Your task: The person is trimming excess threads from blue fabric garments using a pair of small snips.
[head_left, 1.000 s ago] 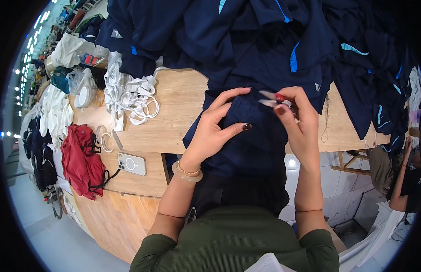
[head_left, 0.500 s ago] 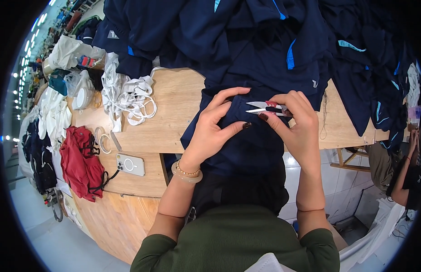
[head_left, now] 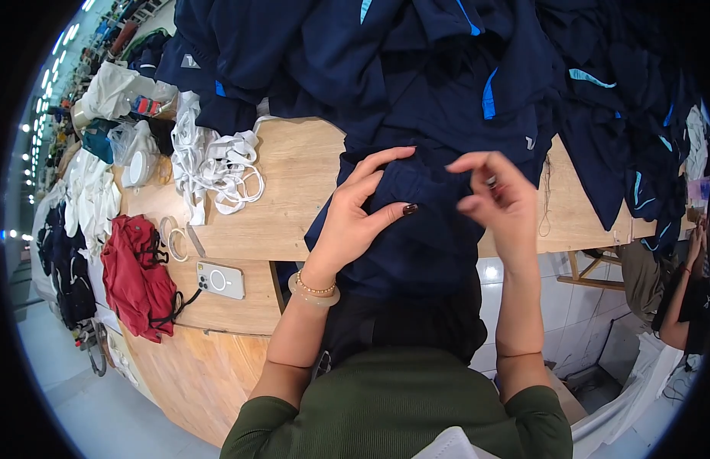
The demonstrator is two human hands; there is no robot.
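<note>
Holding a bunched navy garment (head_left: 439,245) at the near edge of the wooden bench (head_left: 297,180), a worker's left hand (head_left: 351,222) grasps its fabric between thumb and fingers; the right hand (head_left: 506,195) hovers beside it, thumb and forefinger parted, though whether the palm encloses anything cannot be told. This piece looks unfinished, while a navy pile (head_left: 332,61) covers the far edge, its progress unclear. Bare wood opens leftward to white straps (head_left: 232,164); a narrower patch lies right, along the near edge.

left hand (head_left: 352,223) on bunched navy cloth (head_left: 431,241)
</note>
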